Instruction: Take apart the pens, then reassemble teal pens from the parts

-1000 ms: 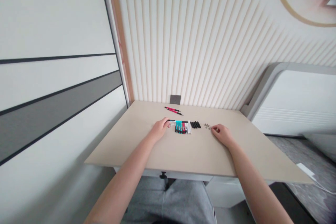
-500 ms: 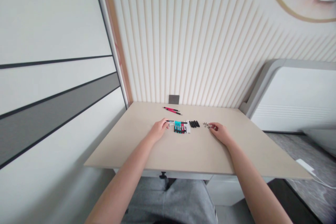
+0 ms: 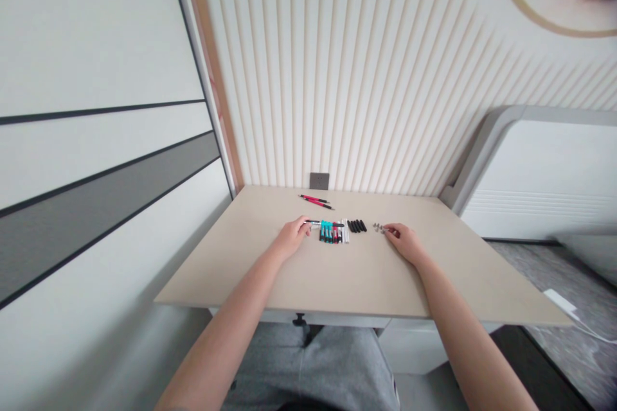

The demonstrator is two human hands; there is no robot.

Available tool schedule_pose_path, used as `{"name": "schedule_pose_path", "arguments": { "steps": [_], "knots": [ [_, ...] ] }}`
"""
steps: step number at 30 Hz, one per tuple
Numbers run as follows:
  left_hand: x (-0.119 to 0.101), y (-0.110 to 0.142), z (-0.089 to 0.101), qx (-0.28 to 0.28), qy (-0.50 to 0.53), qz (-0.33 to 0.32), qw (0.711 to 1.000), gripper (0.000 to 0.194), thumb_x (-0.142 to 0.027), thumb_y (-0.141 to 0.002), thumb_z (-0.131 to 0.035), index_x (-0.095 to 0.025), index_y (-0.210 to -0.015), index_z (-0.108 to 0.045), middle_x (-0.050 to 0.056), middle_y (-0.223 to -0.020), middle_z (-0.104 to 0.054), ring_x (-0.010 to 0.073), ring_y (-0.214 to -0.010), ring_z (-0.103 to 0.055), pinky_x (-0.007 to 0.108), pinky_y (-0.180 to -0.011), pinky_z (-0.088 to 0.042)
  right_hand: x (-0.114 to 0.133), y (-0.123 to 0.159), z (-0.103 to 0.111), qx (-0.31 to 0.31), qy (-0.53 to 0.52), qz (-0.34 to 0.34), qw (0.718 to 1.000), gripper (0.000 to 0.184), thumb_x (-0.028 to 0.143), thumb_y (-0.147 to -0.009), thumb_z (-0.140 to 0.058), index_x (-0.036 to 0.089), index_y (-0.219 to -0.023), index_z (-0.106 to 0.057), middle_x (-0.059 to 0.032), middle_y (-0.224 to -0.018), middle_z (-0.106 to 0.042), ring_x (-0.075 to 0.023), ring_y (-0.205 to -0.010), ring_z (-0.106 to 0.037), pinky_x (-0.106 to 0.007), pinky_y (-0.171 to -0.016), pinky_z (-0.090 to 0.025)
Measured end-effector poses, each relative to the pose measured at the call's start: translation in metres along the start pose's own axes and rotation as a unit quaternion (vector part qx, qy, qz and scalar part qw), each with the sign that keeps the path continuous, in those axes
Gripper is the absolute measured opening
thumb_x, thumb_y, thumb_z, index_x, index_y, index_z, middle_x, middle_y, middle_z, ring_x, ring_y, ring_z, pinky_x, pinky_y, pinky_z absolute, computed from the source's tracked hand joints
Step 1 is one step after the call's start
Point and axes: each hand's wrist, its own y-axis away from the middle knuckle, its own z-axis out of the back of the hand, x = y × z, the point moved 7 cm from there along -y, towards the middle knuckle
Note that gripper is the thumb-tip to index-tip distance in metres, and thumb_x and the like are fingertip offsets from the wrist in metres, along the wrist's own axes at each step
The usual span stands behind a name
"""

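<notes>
two red-and-black pens (image 3: 318, 204) lie together at the back of the counter (image 3: 337, 282) and look whole, so that much seems done. most of the work appears left: a row of teal and red barrels (image 3: 330, 235), white tubes (image 3: 346, 232) beside them, black grips (image 3: 357, 226) to the right, and small grey cone tips (image 3: 376, 227) beyond those, all loose. the teal-and-black pen (image 3: 326, 223) in hand runs crosswise over the far end of the barrels; whether it is complete is too small to tell. the left hand (image 3: 293, 235) has its fingers pinched round that pen's left end. the right hand (image 3: 403, 241) rests low, fingers curled and nearly together at the cone tips; whether they grip one can't be made out. both forearms reach forward over the counter's near edge.
</notes>
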Motion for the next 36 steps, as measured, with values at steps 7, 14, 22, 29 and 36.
{"name": "schedule_pose_path", "arguments": {
  "steps": [7,14,22,29,36],
  "knots": [
    [0.001,0.000,0.000,0.001,0.001,-0.002,1.000,0.028,-0.038,-0.095,-0.038,-0.021,-0.099,-0.060,-0.001,-0.074,-0.065,0.0146,-0.067,-0.058,0.024,-0.068,-0.044,0.000,0.000,-0.001,-0.003,-0.016,0.002,1.000,0.034,0.034,-0.081,-0.051,0.017,-0.105,-0.068,-0.0073,-0.087,-0.069,-0.0188,-0.073,-0.059,-0.031,-0.070,-0.045],
    [0.001,0.001,0.000,0.004,0.005,-0.001,1.000,0.028,-0.038,-0.095,-0.037,-0.021,-0.098,-0.060,-0.001,-0.074,-0.065,0.0145,-0.068,-0.058,0.024,-0.068,-0.044,0.006,0.001,0.005,-0.053,-0.024,0.012,0.998,0.037,0.033,-0.080,-0.049,0.017,-0.109,-0.066,-0.0078,-0.091,-0.067,-0.0193,-0.075,-0.059,-0.034,-0.076,-0.046],
    [0.003,0.001,0.000,-0.005,0.040,-0.001,0.999,0.030,-0.039,-0.094,-0.039,-0.021,-0.106,-0.060,0.000,-0.075,-0.066,0.0148,-0.068,-0.059,0.024,-0.066,-0.045,0.114,0.006,-0.015,-0.019,-0.098,0.160,0.982,0.035,0.040,-0.093,-0.042,0.020,-0.108,-0.067,-0.0111,-0.104,-0.067,-0.0239,-0.097,-0.059,-0.037,-0.089,-0.043],
    [0.004,0.002,0.006,-0.049,0.048,-0.010,0.998,0.027,-0.035,-0.094,-0.040,-0.021,-0.107,-0.058,0.000,-0.075,-0.067,0.0136,-0.065,-0.058,0.023,-0.066,-0.045,0.169,-0.004,-0.065,0.095,-0.138,0.191,0.967,0.048,0.044,-0.098,-0.032,0.020,-0.075,-0.066,-0.0029,-0.065,-0.063,-0.0167,-0.059,-0.055,-0.027,-0.062,-0.040],
    [0.000,0.001,0.003,-0.028,0.009,-0.024,0.999,0.024,-0.032,-0.093,-0.045,-0.019,-0.103,-0.063,0.002,-0.081,-0.068,0.0165,-0.074,-0.061,0.025,-0.071,-0.046,0.152,-0.003,-0.064,0.023,-0.033,0.184,0.982,0.036,0.033,-0.099,-0.035,0.019,-0.088,-0.067,-0.0055,-0.085,-0.069,-0.0177,-0.077,-0.060,-0.026,-0.073,-0.042]
  ]
}}
